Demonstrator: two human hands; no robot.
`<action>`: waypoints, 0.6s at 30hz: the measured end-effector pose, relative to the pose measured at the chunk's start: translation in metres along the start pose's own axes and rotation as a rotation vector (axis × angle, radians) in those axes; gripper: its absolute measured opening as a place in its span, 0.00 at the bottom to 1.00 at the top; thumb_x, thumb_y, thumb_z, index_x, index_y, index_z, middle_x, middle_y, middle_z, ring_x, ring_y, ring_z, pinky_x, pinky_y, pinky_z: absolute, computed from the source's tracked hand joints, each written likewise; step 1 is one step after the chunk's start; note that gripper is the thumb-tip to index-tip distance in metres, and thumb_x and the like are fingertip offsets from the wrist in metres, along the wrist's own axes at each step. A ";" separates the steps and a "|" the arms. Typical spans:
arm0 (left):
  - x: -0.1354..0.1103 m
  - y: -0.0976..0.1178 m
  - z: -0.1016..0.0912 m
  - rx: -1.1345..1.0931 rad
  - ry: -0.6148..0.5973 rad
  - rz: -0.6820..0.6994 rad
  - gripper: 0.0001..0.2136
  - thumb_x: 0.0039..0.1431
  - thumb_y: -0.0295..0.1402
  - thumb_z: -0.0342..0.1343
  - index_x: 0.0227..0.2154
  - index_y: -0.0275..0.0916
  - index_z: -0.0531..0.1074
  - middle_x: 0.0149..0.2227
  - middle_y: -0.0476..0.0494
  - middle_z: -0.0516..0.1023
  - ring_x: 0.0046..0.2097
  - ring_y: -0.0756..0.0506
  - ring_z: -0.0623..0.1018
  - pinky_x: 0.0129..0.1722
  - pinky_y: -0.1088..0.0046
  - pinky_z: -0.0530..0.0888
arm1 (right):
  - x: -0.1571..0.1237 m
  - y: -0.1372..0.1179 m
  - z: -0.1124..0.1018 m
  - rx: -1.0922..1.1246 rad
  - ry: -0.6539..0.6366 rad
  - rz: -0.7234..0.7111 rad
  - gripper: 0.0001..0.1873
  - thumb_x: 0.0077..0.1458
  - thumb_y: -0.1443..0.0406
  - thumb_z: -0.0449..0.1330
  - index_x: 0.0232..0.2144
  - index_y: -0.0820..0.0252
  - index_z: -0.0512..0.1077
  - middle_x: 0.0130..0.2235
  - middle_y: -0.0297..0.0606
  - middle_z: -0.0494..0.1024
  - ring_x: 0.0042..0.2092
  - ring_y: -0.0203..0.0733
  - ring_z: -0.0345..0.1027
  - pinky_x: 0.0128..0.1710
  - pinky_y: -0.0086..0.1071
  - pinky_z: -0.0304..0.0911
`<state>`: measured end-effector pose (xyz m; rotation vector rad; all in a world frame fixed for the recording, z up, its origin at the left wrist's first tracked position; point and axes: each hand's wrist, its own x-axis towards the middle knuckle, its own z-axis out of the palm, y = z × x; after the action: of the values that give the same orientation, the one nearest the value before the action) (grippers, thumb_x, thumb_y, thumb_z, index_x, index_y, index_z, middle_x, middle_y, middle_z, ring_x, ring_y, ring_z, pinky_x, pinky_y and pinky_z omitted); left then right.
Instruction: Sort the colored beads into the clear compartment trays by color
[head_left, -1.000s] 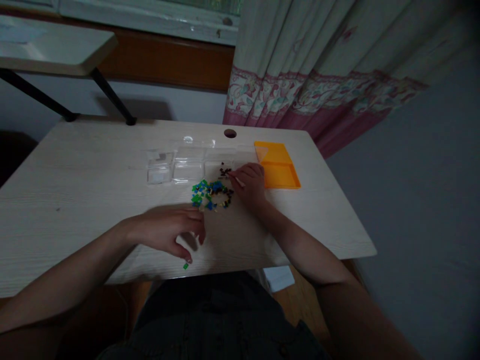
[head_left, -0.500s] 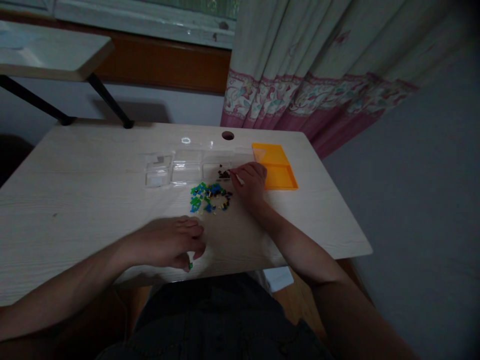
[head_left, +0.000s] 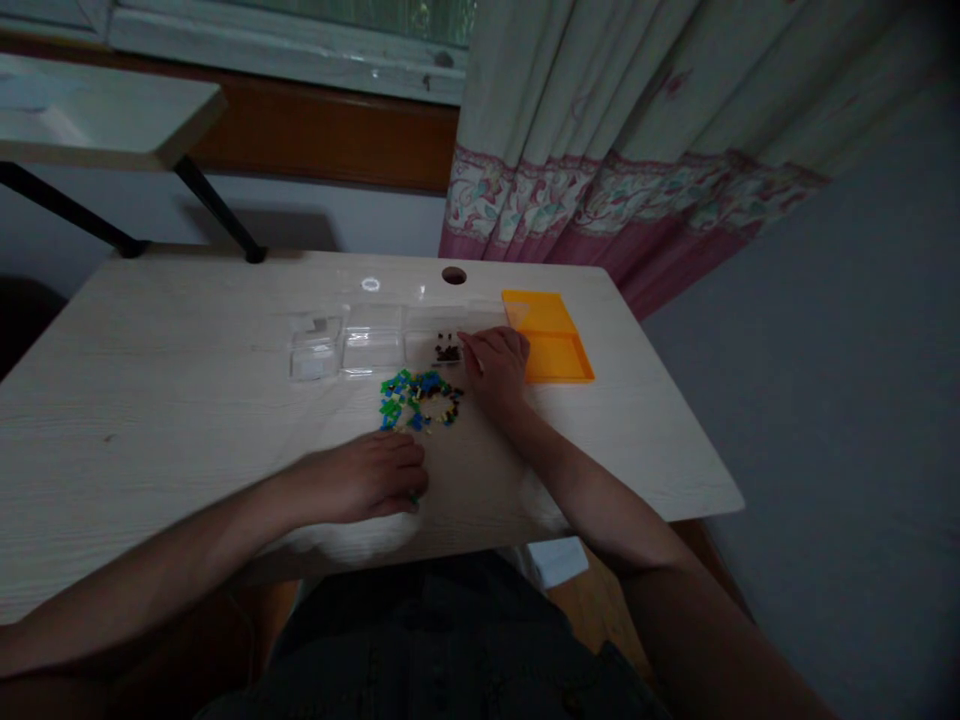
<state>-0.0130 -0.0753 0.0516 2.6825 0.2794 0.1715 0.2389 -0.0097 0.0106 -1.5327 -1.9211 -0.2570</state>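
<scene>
Your left hand [head_left: 379, 477], center of frame and a bit low, is over the table [head_left: 187, 400] near its front edge: fingers curled in, thumb and fingertips closed up, a small green piece [head_left: 413, 499] showing at the tips, so it's pinched there. Your right hand [head_left: 496, 368], just right of center, has its fingers bunched and pointing to the upper left, tips at the right end of the clear container [head_left: 373, 345]. Can't tell whether it has anything in the fingertips; too small and dark. Dark pieces [head_left: 448, 354] lie in a loose cluster in the container's right-hand section, right beside those fingertips, a couple set apart above the main clump. The main pile of small pieces [head_left: 405, 395], mostly green and blue with some pale and dark ones, is mid-frame on the table, just below the container and between your two hands; its right part forms a rough ring around a bare patch. The container's sections run left from the dark pieces toward left of center. Orange box [head_left: 559, 358] sits right of center; your right hand overlaps its left side in view, contact unclear. Round hole [head_left: 454, 275] in the table above center, curtain [head_left: 570, 130] upper right, raised shelf [head_left: 112, 110] upper left.
</scene>
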 end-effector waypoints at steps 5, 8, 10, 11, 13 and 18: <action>0.002 -0.021 0.005 0.189 0.148 -0.137 0.09 0.67 0.35 0.49 0.38 0.39 0.72 0.38 0.42 0.73 0.43 0.43 0.70 0.45 0.65 0.68 | 0.000 0.001 0.001 0.035 -0.001 -0.002 0.14 0.64 0.60 0.54 0.44 0.54 0.78 0.41 0.39 0.79 0.49 0.45 0.62 0.55 0.43 0.51; 0.001 -0.035 0.005 0.280 0.311 -0.290 0.10 0.67 0.36 0.48 0.38 0.38 0.73 0.38 0.41 0.73 0.43 0.42 0.70 0.44 0.64 0.68 | 0.000 0.001 0.001 0.072 -0.032 -0.053 0.13 0.64 0.60 0.55 0.43 0.54 0.78 0.41 0.39 0.78 0.49 0.46 0.62 0.54 0.42 0.52; -0.001 -0.043 0.005 0.306 0.387 -0.381 0.11 0.67 0.37 0.48 0.38 0.37 0.73 0.37 0.41 0.72 0.42 0.42 0.70 0.43 0.64 0.68 | -0.001 0.001 0.000 0.104 -0.072 -0.127 0.12 0.63 0.61 0.56 0.44 0.54 0.78 0.41 0.38 0.78 0.49 0.45 0.62 0.54 0.41 0.53; -0.001 -0.046 0.005 0.307 0.414 -0.417 0.12 0.67 0.38 0.49 0.38 0.36 0.73 0.36 0.41 0.72 0.41 0.42 0.69 0.43 0.64 0.68 | -0.002 0.000 0.000 0.121 -0.093 -0.172 0.12 0.63 0.61 0.56 0.44 0.53 0.78 0.41 0.38 0.79 0.49 0.45 0.62 0.54 0.41 0.53; -0.002 -0.051 0.005 0.295 0.462 -0.466 0.12 0.66 0.38 0.49 0.37 0.36 0.73 0.36 0.41 0.72 0.41 0.42 0.70 0.43 0.63 0.68 | -0.003 -0.001 -0.002 0.147 -0.129 -0.269 0.11 0.61 0.60 0.58 0.42 0.52 0.79 0.41 0.37 0.79 0.49 0.44 0.63 0.54 0.41 0.53; -0.002 -0.058 0.008 0.226 0.533 -0.505 0.10 0.65 0.37 0.50 0.36 0.37 0.72 0.35 0.41 0.71 0.40 0.41 0.70 0.43 0.62 0.68 | -0.008 -0.005 -0.009 0.160 -0.210 -0.415 0.10 0.59 0.57 0.60 0.39 0.50 0.79 0.42 0.35 0.80 0.51 0.44 0.63 0.57 0.42 0.50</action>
<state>-0.0230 -0.0278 0.0189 2.6294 1.1810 0.7296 0.2388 -0.0222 0.0140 -1.0825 -2.3576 -0.1188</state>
